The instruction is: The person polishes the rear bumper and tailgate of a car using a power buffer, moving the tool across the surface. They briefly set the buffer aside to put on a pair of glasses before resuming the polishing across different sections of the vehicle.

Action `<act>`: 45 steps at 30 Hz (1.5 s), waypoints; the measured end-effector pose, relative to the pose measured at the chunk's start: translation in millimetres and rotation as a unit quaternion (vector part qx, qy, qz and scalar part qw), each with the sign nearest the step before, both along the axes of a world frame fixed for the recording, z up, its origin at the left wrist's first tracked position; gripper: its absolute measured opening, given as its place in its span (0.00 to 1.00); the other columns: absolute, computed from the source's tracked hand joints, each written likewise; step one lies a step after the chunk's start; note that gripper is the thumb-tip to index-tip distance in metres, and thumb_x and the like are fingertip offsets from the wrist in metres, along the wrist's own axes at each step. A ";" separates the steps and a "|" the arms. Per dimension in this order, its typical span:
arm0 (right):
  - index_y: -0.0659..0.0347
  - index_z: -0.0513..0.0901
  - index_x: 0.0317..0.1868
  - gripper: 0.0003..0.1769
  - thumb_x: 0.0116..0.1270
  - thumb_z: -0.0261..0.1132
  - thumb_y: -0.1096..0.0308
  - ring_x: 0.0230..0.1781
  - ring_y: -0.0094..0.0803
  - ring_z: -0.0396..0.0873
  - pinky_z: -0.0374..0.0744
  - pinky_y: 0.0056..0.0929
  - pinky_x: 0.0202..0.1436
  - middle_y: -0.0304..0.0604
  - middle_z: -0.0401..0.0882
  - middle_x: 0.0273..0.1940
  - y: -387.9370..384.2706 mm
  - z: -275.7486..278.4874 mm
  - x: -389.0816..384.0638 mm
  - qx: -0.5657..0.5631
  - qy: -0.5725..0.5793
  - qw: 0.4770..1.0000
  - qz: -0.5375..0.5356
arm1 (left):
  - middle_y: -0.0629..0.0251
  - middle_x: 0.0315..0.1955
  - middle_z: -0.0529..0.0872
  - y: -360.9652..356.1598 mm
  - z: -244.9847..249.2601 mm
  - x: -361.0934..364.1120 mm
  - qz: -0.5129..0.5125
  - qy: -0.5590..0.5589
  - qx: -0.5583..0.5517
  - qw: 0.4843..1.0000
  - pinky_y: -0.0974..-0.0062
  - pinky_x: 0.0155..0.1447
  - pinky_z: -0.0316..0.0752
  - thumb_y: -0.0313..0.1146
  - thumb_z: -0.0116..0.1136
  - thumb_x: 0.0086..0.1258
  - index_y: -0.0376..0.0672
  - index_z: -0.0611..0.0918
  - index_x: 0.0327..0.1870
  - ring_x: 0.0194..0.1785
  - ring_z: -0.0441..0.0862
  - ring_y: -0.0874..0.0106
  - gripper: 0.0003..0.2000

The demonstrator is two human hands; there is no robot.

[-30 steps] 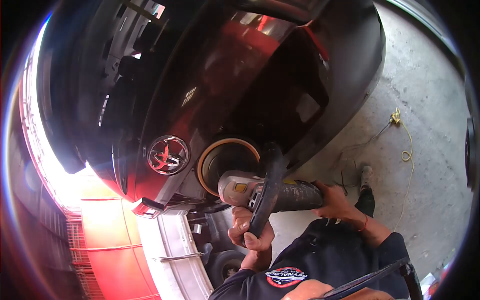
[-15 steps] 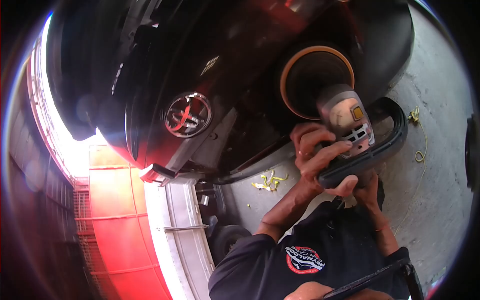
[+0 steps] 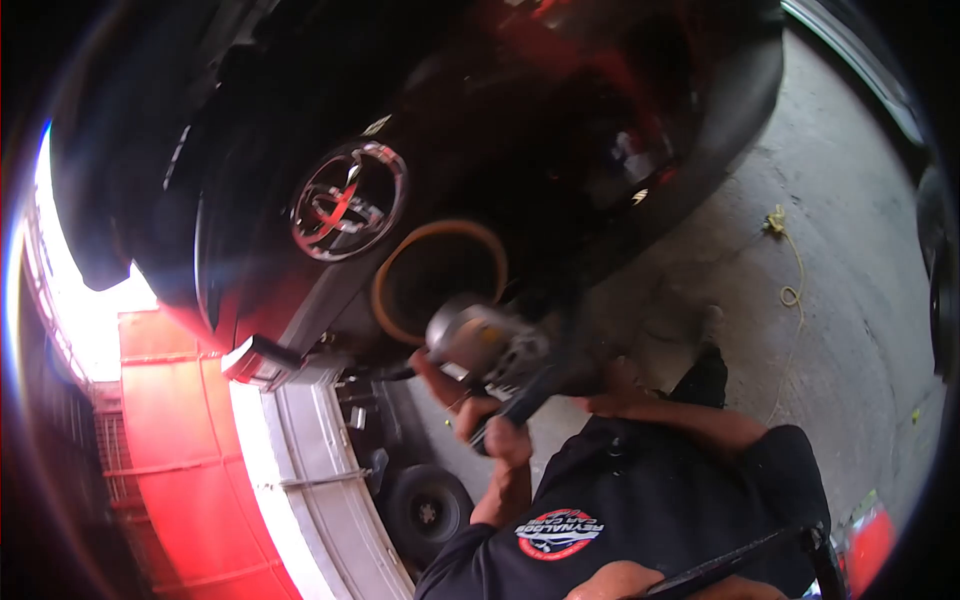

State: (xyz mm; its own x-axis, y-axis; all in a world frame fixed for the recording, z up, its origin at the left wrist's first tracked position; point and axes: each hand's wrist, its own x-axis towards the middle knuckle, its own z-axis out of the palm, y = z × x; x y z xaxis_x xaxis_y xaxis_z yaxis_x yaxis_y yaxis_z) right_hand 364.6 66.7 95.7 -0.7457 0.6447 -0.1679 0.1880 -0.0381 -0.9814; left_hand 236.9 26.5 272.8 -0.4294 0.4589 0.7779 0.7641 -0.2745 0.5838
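Right hand (image 3: 612,388) blurry, perhaps on polisher (image 3: 485,345)

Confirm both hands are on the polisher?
Yes: the left hand grips the black loop handle of the polisher, and the right hand holds its rear body.

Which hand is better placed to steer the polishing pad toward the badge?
Probably left: the left hand grips the loop handle behind the pad, on the badge side; the right hand sits farther back on the polisher.
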 end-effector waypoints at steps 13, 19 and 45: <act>0.62 0.74 0.65 0.42 0.56 0.75 0.45 0.55 0.57 0.81 0.77 0.48 0.62 0.57 0.83 0.53 32.6 5.7 35.0 0.079 0.062 0.995 0.018 | 0.33 0.78 0.51 21.1 0.4 36.2 -0.079 -0.029 -0.049 0.995 0.50 0.80 0.44 0.49 0.57 0.65 0.37 0.82 0.25 0.82 0.49 0.43 0.20; 0.63 0.77 0.63 0.35 0.56 0.78 0.64 0.58 0.44 0.81 0.77 0.40 0.64 0.52 0.82 0.56 55.9 13.2 97.5 -0.083 0.172 0.969 -0.157 | 0.33 0.80 0.48 113.3 -2.2 90.4 -0.257 -0.023 -0.188 0.948 0.51 0.80 0.43 0.44 0.58 0.63 0.37 0.84 0.26 0.83 0.46 0.44 0.17; 0.54 0.82 0.57 0.28 0.56 0.76 0.56 0.49 0.48 0.86 0.83 0.43 0.54 0.47 0.87 0.49 13.2 36.9 -47.2 0.205 -0.005 0.976 0.080 | 0.35 0.74 0.64 -48.3 -6.3 -55.2 -0.019 -0.276 0.154 0.949 0.59 0.67 0.67 0.44 0.46 0.66 0.38 0.67 0.25 0.63 0.74 0.54 0.17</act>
State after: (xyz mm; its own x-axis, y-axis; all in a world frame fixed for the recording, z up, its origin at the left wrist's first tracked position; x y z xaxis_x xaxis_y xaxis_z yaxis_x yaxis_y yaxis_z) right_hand 317.3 79.9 132.6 -0.8415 0.5355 0.0709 0.1698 0.3869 -0.9064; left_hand 181.8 -21.8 266.5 -0.7976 0.2703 0.5393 0.3518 -0.5179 0.7798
